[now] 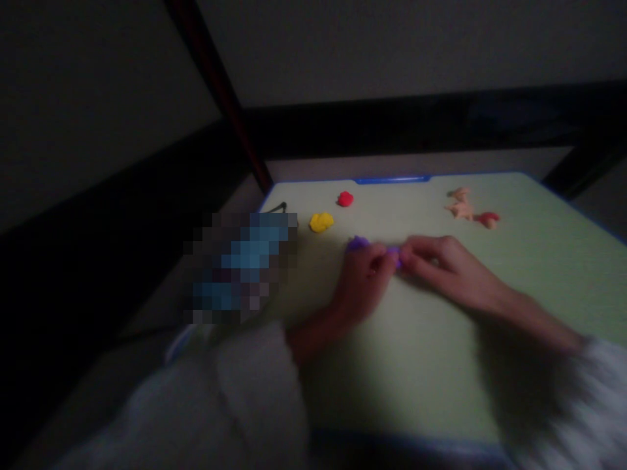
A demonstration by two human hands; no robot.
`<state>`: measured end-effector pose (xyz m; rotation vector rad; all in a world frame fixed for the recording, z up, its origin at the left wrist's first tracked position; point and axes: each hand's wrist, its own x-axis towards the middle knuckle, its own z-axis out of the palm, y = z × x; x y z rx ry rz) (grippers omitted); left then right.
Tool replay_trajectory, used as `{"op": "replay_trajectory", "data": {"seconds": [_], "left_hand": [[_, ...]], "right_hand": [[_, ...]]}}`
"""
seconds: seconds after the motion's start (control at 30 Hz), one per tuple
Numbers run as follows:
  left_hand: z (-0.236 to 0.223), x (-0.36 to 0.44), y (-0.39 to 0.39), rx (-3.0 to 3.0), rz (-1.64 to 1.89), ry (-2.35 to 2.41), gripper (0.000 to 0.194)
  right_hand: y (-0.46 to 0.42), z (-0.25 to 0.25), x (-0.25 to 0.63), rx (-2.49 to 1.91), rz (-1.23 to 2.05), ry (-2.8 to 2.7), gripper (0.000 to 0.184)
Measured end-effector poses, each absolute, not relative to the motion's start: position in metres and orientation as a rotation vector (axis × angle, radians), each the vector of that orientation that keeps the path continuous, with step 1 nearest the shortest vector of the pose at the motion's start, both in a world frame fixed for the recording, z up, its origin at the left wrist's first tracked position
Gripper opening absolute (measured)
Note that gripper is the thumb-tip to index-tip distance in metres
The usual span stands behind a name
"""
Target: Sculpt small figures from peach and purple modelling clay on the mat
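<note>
Purple modelling clay lies at the middle of the light green table. My left hand is closed on it, with a purple lump showing beyond the knuckles. Between my hands a short purple piece shows, and my right hand pinches its right end with thumb and fingers. A yellow clay lump and a smaller red clay lump sit farther back on the left. The picture is dim and a little blurred, so the purple clay's full shape is hidden by my fingers.
Tan clay pieces lie at the back right, with a red and tan piece beside them. A blurred-out blue object is at the table's left edge. A blue strip runs along the far edge, before a wall.
</note>
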<state>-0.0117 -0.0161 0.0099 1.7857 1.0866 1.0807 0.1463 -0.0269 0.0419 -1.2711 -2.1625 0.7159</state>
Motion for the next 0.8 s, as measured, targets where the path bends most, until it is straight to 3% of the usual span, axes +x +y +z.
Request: {"op": "replay_trajectory", "data": {"seconds": [0.2, 0.4, 0.8], "left_hand": [[0.010, -0.012, -0.017, 1.796, 1.085, 1.084, 0.028], [0.009, -0.012, -0.013, 1.720, 1.078, 1.067, 0.026], [0.013, -0.017, -0.012, 1.901, 0.906, 1.003, 0.029]], "right_hand": [[-0.029, 0.041, 0.143, -1.315, 0.675, -2.136, 0.021], [-0.025, 0.045, 0.151, -1.283, 0.691, -2.058, 0.032], [-0.025, 0.052, 0.156, -1.121, 0.619, -2.293, 0.015]]}}
